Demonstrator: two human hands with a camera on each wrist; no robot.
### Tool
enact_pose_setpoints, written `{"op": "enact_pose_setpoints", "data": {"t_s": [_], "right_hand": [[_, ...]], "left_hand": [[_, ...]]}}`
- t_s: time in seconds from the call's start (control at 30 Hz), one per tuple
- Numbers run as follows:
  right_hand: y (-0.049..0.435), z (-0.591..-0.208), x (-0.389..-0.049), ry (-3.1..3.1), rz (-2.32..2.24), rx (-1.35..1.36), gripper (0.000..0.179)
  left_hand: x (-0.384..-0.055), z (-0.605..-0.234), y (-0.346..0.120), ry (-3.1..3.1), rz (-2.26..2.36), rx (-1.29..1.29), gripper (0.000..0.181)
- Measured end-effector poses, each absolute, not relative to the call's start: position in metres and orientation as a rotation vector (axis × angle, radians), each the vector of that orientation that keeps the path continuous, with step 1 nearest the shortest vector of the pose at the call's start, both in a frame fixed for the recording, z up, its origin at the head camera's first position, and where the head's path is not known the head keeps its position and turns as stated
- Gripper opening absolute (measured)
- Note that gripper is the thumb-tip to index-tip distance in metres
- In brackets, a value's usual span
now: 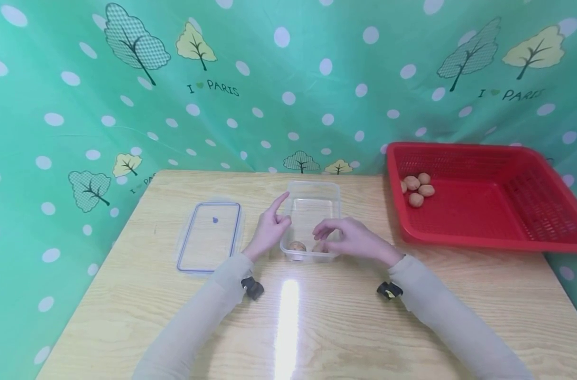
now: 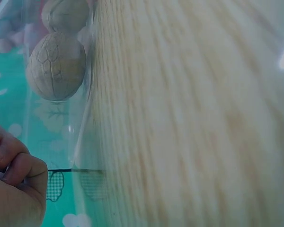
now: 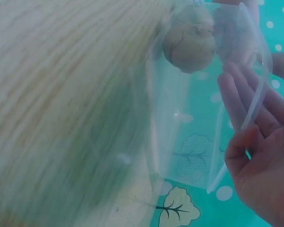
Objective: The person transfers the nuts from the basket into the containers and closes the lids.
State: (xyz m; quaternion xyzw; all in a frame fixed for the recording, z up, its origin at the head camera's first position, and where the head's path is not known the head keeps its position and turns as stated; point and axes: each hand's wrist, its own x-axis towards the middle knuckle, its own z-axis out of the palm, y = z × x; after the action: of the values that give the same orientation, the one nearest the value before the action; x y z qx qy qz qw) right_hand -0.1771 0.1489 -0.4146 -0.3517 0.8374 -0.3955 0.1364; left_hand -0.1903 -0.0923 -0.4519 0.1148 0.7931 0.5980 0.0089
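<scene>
A clear plastic food container (image 1: 312, 184) stands on the table with two walnuts at its near end: the left walnut (image 1: 297, 246) and the right walnut (image 1: 319, 247). My left hand (image 1: 268, 229) is at the container's left side, index finger straight along the rim and thumb at the edge. The other fingers (image 2: 26, 168) curl, with nothing visible in them. My right hand (image 1: 352, 237) reaches over the right rim. In the right wrist view its fingers (image 3: 255, 90) hang loosely inside the container, just below the walnuts, gripping nothing that shows.
A clear lid with a blue seal (image 1: 209, 237) lies left of the container. At the right stands a large red plastic basket (image 1: 464, 216), holding several walnuts (image 1: 416, 187) in its left corner. A green patterned cloth (image 1: 279, 68) hangs behind the wooden table (image 1: 355, 327).
</scene>
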Motion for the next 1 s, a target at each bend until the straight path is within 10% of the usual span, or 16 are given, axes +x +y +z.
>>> {"op": "enact_pose_setpoints", "data": {"t_s": [1.0], "right_hand": [[0.198,-0.381,-0.175,2.522,-1.195,-0.935,0.023]], "left_hand": [[-0.189,-0.448,-0.090,2.539,1.774,0.375,0.064]]}}
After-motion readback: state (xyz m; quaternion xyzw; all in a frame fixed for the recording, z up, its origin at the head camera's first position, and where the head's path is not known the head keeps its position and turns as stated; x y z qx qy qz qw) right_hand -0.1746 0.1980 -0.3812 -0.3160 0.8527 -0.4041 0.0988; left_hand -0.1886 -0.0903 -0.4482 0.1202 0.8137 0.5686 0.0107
